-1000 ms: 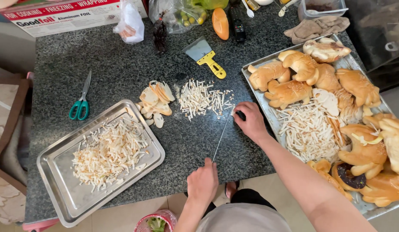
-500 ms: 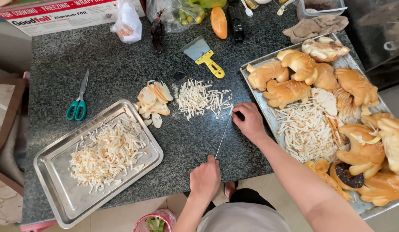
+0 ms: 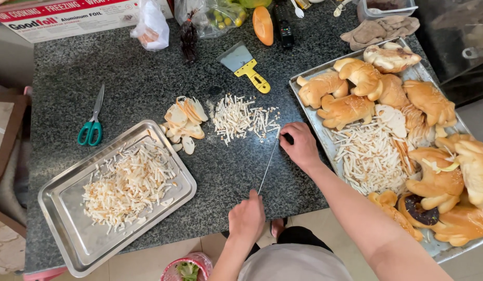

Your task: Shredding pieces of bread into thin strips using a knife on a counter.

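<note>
**Dark speckled stone counter**

The counter point(image 3: 147, 78) carries a steel tray point(image 3: 69, 250) of shredded bread at the left, green-handled scissors point(image 3: 91, 125), a yellow-handled scraper point(image 3: 245, 63), a heap of bread slices point(image 3: 183, 122), a pile of bread strips point(image 3: 240, 117), and a large tray point(image 3: 309, 78) of baked buns at the right.

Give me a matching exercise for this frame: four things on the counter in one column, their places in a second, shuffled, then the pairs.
Things:
1. scissors
2. scraper
3. knife
4. rolls

Places:
A. on the right tray
B. held between both hands
C. left of the bread slices
D. behind the pile of strips

Pairs: 1-C, 2-D, 3-B, 4-A
</note>
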